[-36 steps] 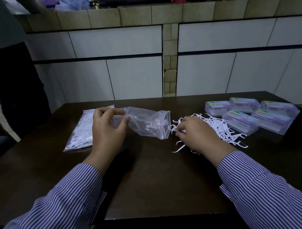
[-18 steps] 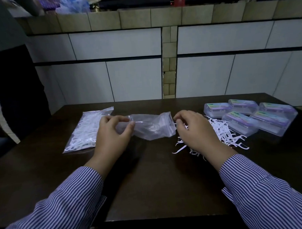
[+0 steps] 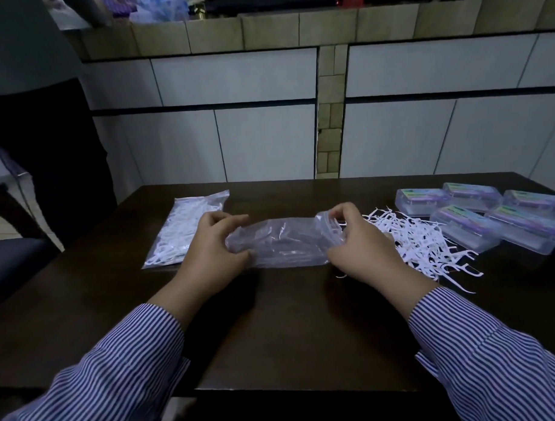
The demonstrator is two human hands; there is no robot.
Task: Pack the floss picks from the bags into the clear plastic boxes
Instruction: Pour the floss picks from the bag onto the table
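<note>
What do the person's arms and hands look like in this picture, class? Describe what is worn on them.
Both arms wear long shirt sleeves with thin blue and white stripes: the left sleeve and the right sleeve. Each sleeve ends in a cuff at the wrist. The left hand and the right hand are bare: no gloves, and no rings, watch or bracelet can be seen.

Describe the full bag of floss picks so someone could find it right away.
Start at the dark table and look to its far left part. The full bag lies flat there, just beyond the left hand. Unlike the empty bag held between both hands, it is stuffed white with picks.
</note>
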